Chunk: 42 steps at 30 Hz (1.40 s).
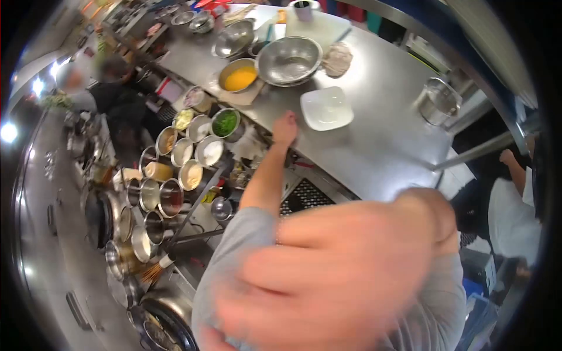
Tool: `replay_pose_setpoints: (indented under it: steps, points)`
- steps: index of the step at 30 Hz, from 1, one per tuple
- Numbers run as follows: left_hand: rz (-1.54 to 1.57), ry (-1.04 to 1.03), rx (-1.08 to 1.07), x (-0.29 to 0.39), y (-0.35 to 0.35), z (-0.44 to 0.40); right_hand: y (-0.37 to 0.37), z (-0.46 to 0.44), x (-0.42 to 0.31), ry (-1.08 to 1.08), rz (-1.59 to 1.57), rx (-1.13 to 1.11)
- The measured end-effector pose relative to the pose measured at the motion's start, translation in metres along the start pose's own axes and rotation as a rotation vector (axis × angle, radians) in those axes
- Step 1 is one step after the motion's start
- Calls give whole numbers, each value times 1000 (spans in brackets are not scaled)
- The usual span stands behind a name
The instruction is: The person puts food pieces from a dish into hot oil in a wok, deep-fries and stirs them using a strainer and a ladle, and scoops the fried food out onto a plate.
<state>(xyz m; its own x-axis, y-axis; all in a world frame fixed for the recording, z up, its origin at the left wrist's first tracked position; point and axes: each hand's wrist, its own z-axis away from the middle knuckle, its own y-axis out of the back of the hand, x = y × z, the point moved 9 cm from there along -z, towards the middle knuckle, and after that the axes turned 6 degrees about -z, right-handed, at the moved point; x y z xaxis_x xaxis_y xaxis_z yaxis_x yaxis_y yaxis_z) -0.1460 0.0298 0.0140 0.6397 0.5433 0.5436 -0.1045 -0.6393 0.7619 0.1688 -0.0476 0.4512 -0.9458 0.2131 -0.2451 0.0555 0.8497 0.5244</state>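
My left hand [285, 127] rests at the near edge of the steel worktop [374, 149], its fingers curled in and nothing visible in them. Just beyond it on the right stands a white square bowl [326, 109], apart from the hand and with a wet-looking shine inside. My right hand [328, 269] is raised close to the camera, large and blurred by motion. Its fingers are spread a little and bent, with no object visible in them. It hides part of my body and the worktop's near end.
Beyond the bowl are a large steel bowl [289, 61], a pan of yellow-orange liquid [238, 75] and a crumpled cloth [338, 59]. An empty steel pot [439, 102] stands at right. Ingredient containers [209, 151] line the left. A person [120, 105] stands upper left, another [508, 210] at right.
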Motion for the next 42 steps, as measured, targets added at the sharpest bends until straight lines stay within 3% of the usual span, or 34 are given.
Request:
replay_pose_setpoints:
  steps: [2,4,5,6,7,9,10,11,14,15,16,17,19,27,30,32,34,37,38,42]
  points:
    - [192,7,13,7,-3,-4,-41,-2,16,-81,62,-239]
    - [439,173,7,-14,-5,13,-57,17,50,-96,-18,-203]
    - [597,266,-9,-27,-6,24,-58,34,74,-226,-82,-244]
    - [873,292,-85,-29,-5,39,-62,60,103,-287,-84,-136]
    - [637,184,-84,-25,18,59,-73,94,142,-542,-66,-177]
    - [1240,700,-10,-76,-19,145,-107,180,215,-756,-233,-94]
    - [936,639,-196,-98,-32,188,-126,236,251,-843,-100,-191]
    - [705,655,-691,-116,-75,265,-137,281,273,-1000,-86,-265]
    - [-69,150,-1243,-120,-103,435,-130,347,266,-897,130,82]
    - [-28,135,-1293,-136,-113,460,-115,346,260,-898,222,198]
    - [73,513,-1239,-141,-88,469,-114,335,265,-878,237,175]
    - [158,761,-1162,-153,-79,489,-116,330,262,-875,248,146]
    - [336,886,-1096,-124,-30,493,-124,331,255,-897,261,75]
    - [565,1011,-982,-130,27,545,-153,318,249,-978,340,-79]
    - [624,1049,-924,-129,39,562,-219,330,227,-1199,48,-347]
    - [656,1059,-894,-132,47,569,-271,361,213,-1330,-97,-400]
    - [670,1052,-882,-142,60,571,-330,399,202,-1378,-74,-749]
    - [661,1035,-888,-156,75,575,-377,381,197,-1352,-212,-662]
    - [649,1033,-894,-161,81,577,-375,329,193,-1332,-258,-691]
    - [545,997,-902,-177,102,573,-369,235,237,-1257,-86,-522]
